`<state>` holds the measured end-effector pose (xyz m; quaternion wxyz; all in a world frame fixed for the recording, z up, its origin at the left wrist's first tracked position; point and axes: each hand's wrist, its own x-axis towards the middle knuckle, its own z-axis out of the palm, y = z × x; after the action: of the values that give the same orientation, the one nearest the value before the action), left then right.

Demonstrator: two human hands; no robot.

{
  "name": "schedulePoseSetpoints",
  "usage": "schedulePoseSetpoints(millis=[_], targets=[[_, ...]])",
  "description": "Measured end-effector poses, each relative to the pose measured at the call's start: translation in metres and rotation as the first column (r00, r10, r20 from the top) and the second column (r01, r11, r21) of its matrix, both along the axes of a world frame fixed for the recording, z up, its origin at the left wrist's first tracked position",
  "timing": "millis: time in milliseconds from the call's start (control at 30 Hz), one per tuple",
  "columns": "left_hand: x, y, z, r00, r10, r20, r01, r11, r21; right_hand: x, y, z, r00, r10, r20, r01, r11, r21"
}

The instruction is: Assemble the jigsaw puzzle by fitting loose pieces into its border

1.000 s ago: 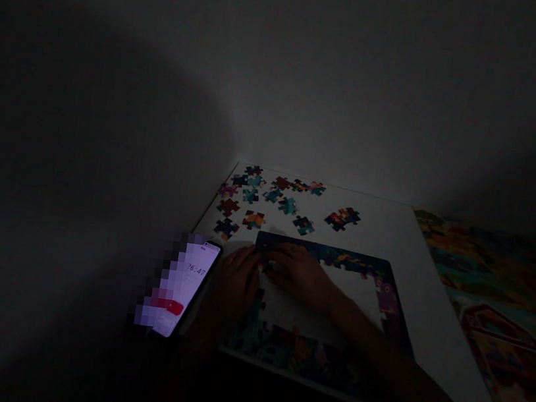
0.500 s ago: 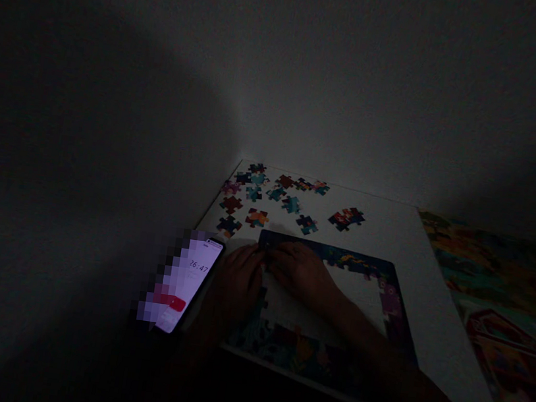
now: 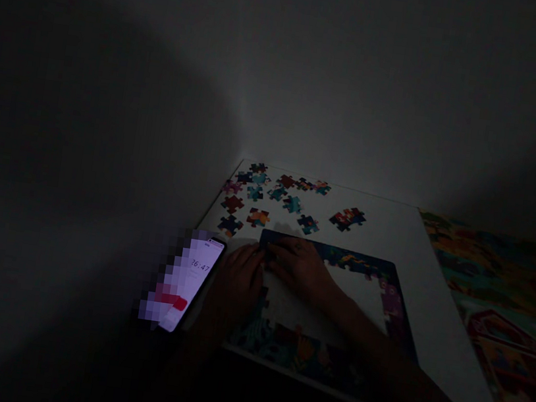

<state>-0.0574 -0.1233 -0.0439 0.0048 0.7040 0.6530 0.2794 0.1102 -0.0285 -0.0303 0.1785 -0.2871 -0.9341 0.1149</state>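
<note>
Curved fingers of the left hand and right hand bunch together over the far-left corner of a flat, rectangular jigsaw border; whether they grip a piece, I cannot tell in the dark. Knobbed inner edges ring a pale surface, loose interlocking jigsaw pieces lie scattered beyond, and a slab-shaped smartphone glows beside the left hand

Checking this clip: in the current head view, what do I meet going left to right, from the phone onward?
Lit phone → left hand → right hand → red-and-blue puzzle pieces → purple puzzle pieces → colorful printed picture.
</note>
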Motion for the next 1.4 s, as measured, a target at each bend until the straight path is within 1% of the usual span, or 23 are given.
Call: schedulePoseSetpoints(millis=[233,500,600,700,800,867,933,1000,1033,1133,1233,1300,1333,1400], targets=[[-0.002,-0.001,0.005,1.0,-0.017,-0.017,0.017,0.998,-0.056,-0.002,0.0,0.0,1.0,-0.018,0.004,0.018,0.999,-0.034],[-0.001,-0.001,0.003,1.0,-0.02,-0.008,0.02,0.999,-0.043,-0.003,-0.002,0.002,0.999,-0.031,0.03,0.032,0.999,-0.033],[-0.002,0.0,0.003,1.0,-0.015,0.01,0.016,0.999,-0.044,-0.003,-0.001,0.004,0.999,-0.028,0.031,0.029,0.998,-0.054],[-0.006,0.001,0.0,0.999,-0.021,0.037,0.023,0.998,-0.052,-0.002,0.003,0.005,1.0,-0.002,-0.017,0.0,0.994,-0.108],[-0.011,0.003,-0.004,0.996,-0.057,0.064,0.06,0.997,-0.057,0.002,0.009,0.005,0.99,0.018,-0.14,-0.046,0.978,-0.204],[-0.014,0.004,-0.006,0.994,-0.075,0.085,0.079,0.996,-0.047,0.005,0.014,0.008,0.974,-0.018,-0.225,-0.048,0.957,-0.285],[-0.016,0.005,-0.009,0.994,-0.065,0.088,0.068,0.997,-0.037,0.011,0.021,0.014,0.958,-0.094,-0.271,-0.006,0.939,-0.345],[-0.017,0.007,-0.011,0.997,-0.054,0.061,0.057,0.998,-0.04,0.022,0.032,0.021,0.942,-0.183,-0.283,0.067,0.926,-0.373],[-0.018,0.008,-0.013,0.997,-0.068,0.04,0.069,0.997,-0.045,0.03,0.038,0.025,0.934,-0.222,-0.28,0.105,0.92,-0.378],[-0.017,0.01,-0.016,0.998,-0.054,0.019,0.054,0.999,-0.006,0.061,0.062,0.034,0.912,-0.307,-0.274,0.193,0.907,-0.373],[-0.014,0.01,-0.016,0.998,-0.043,0.035,0.042,0.999,0.035,0.098,0.09,0.035,0.885,-0.377,-0.274,0.269,0.893,-0.36],[-0.013,0.009,-0.014,0.998,-0.041,0.04,0.039,0.998,0.049,0.118,0.11,0.032,0.861,-0.453,-0.232,0.355,0.862,-0.363],[-0.013,0.009,-0.014,0.999,-0.037,0.04,0.035,0.998,0.05,0.125,0.119,0.03,0.839,-0.503,-0.206,0.412,0.835,-0.364],[-0.013,0.009,-0.013,0.999,-0.029,0.041,0.027,0.998,0.048,0.133,0.135,0.026,0.795,-0.582,-0.17,0.497,0.786,-0.368]])
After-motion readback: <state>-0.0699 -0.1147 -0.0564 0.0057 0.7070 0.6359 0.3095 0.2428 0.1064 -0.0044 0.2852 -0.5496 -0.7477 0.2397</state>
